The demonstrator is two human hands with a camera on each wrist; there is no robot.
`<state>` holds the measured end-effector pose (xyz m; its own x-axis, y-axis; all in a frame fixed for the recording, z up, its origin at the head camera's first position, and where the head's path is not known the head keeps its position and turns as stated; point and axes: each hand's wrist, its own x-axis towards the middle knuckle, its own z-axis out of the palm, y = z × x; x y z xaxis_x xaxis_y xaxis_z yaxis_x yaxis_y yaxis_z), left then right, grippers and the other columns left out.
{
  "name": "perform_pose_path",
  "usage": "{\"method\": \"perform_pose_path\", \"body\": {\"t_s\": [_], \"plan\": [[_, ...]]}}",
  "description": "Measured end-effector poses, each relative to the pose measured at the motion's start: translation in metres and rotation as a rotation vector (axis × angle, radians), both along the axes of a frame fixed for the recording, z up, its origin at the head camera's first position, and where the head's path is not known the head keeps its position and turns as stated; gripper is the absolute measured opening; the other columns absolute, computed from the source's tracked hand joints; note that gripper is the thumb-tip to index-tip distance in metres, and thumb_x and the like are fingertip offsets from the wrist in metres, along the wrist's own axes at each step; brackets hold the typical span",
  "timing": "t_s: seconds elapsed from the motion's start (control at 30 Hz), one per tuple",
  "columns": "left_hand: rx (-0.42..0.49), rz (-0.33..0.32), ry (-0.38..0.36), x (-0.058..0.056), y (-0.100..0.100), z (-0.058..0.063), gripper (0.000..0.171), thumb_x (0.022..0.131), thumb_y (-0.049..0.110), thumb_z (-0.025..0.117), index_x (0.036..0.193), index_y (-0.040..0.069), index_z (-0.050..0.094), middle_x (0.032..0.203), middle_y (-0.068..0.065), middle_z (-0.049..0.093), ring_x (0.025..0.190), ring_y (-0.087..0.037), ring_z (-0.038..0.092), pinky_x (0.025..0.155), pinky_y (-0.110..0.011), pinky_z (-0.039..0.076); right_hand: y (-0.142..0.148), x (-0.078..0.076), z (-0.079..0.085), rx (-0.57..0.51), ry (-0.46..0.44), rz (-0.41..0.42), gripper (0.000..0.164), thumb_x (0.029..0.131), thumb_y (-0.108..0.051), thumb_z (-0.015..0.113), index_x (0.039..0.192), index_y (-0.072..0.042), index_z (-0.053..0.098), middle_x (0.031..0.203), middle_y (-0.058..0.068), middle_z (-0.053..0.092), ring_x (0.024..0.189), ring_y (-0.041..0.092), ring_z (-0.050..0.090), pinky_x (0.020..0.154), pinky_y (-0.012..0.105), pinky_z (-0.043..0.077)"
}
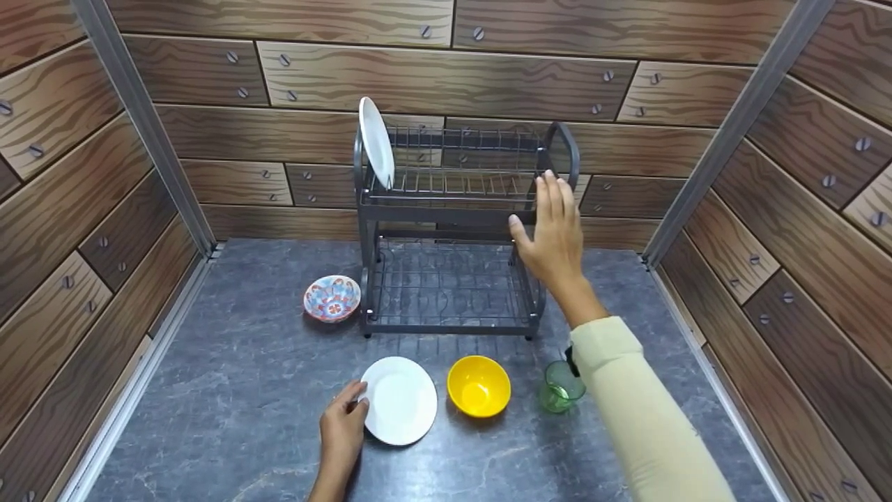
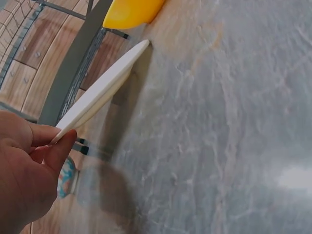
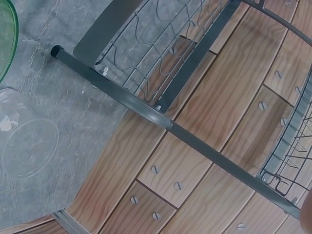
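My left hand (image 1: 341,425) pinches the left rim of a white plate (image 1: 399,401) between thumb and fingers. In the left wrist view the plate (image 2: 105,87) is tilted, its gripped edge raised and its far edge low by the tabletop. My right hand (image 1: 557,233) is held up with straight fingers at the right side of a dark two-tier dish rack (image 1: 449,213), holding nothing. Only a fingertip (image 3: 306,214) of it shows in the right wrist view. Another white plate (image 1: 376,143) stands upright at the left end of the rack's top tier.
A yellow bowl (image 1: 479,387) sits right of the held plate. Further right stands a green glass (image 1: 562,388), partly behind the right sleeve; a clear cup (image 3: 29,141) shows in the right wrist view. A patterned bowl (image 1: 332,298) is left of the rack. Wood-patterned walls enclose the table.
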<state>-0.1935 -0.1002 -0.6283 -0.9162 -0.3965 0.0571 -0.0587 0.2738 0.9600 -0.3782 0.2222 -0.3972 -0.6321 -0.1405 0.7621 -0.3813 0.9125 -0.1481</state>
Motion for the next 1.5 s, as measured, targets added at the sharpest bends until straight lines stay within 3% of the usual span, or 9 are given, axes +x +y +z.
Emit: {"method": "perform_pose_path", "body": {"t_s": [0.3, 0.73, 1.0, 1.23, 1.5], "plan": [[0.045, -0.02, 0.013, -0.001, 0.005, 0.018, 0.032, 0.089, 0.003, 0.062, 0.121, 0.006, 0.066, 0.133, -0.013, 0.057, 0.125, -0.027, 0.052, 0.099, -0.036, 0.046, 0.0, -0.001, -0.001, 0.008, -0.001, -0.013, 0.072, 0.093, -0.049, 0.043, 0.15, -0.006, 0.027, 0.158, 0.006, 0.022, 0.143, 0.029, 0.018, 0.116, 0.044, 0.019], [0.0, 0.0, 0.133, -0.013, 0.009, 0.054, 0.03, 0.087, 0.001, 0.064, 0.116, 0.006, 0.069, 0.124, -0.011, 0.064, 0.112, -0.023, 0.061, 0.092, -0.034, 0.051, 0.0, 0.0, -0.001, 0.019, -0.026, -0.02, 0.073, 0.094, -0.048, 0.042, 0.15, -0.006, 0.025, 0.158, 0.007, 0.02, 0.143, 0.029, 0.017, 0.117, 0.043, 0.015], [-0.043, 0.01, 0.254, -0.021, 0.012, 0.071, 0.03, 0.084, -0.002, 0.066, 0.111, 0.006, 0.072, 0.116, -0.008, 0.068, 0.098, -0.018, 0.064, 0.083, -0.028, 0.053, 0.0, 0.0, 0.0, 0.008, -0.029, -0.015, 0.073, 0.093, -0.048, 0.044, 0.15, -0.007, 0.026, 0.158, 0.006, 0.021, 0.144, 0.028, 0.016, 0.117, 0.043, 0.015], [0.004, -0.019, 0.28, -0.027, 0.012, 0.094, 0.03, 0.085, -0.001, 0.065, 0.114, 0.006, 0.071, 0.118, -0.007, 0.067, 0.098, -0.016, 0.063, 0.084, -0.024, 0.053, 0.001, -0.002, -0.001, 0.011, -0.02, -0.016, 0.073, 0.093, -0.049, 0.044, 0.15, -0.007, 0.026, 0.158, 0.006, 0.021, 0.143, 0.028, 0.016, 0.117, 0.043, 0.017], [-0.007, -0.025, 0.362, -0.035, 0.008, 0.122, 0.03, 0.085, -0.002, 0.065, 0.114, 0.005, 0.07, 0.116, -0.007, 0.066, 0.096, -0.016, 0.063, 0.084, -0.023, 0.053, 0.001, -0.002, -0.001, 0.006, -0.007, -0.017, 0.073, 0.093, -0.048, 0.044, 0.15, -0.007, 0.027, 0.157, 0.006, 0.022, 0.143, 0.028, 0.018, 0.116, 0.045, 0.019]]}}
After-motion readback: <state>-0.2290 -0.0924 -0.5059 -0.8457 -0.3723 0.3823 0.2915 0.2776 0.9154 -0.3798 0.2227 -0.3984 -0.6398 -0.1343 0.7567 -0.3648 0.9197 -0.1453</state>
